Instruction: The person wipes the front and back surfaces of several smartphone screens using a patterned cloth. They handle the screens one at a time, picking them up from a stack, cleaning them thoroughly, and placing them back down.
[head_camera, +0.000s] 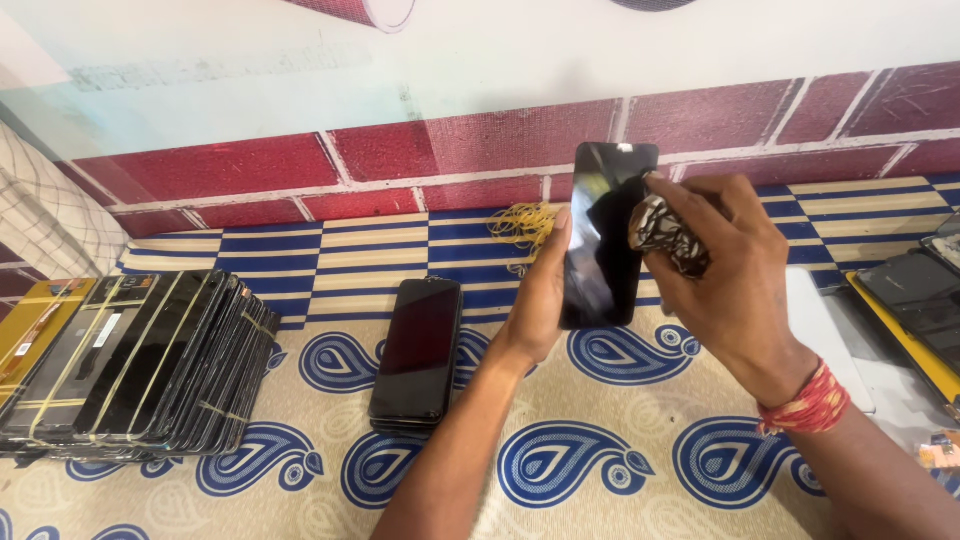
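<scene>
Far left there's a banded stack of screens (140, 365) leaning on the table (620, 400). Next to it, a small pile of dark phones (418, 350) lies flat. Some yellow bands (525, 225) sit back by the brick wall. The left hand (540, 295) is clamped on the edge of a black screen (605, 235), held upright above the table. The right hand (725, 270) is closed around a crumpled rag (668, 235) that presses on the glass.
</scene>
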